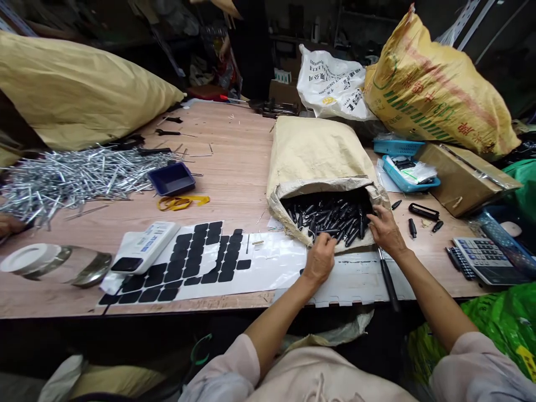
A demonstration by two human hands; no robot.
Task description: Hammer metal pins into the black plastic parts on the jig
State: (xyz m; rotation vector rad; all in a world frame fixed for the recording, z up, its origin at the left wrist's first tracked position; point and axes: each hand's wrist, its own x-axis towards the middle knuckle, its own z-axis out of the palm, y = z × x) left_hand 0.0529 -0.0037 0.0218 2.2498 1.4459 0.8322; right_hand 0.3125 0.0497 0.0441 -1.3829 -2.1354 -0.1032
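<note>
A cream woven sack [320,148] lies on the table with its mouth toward me, and many black tapered plastic pieces [345,218] show inside. At the lower lip of the mouth, my left hand [321,259] is closed with curled fingers on the sack's edge. My right hand [387,229] pinches the right side of the rim, thumb toward the opening. Both hands' fingertips are partly hidden. Just below my right hand lies a tool with a black handle [389,282] and a metal shaft. A few loose black pieces [412,228] rest to the right.
At left are a heap of metal rods [84,176], a blue tray [171,178], a clear jar [62,265] and a sheet of black pads [192,254]. Another person's hand [10,224] is at the far left. A calculator [489,259] and carton [464,173] stand right.
</note>
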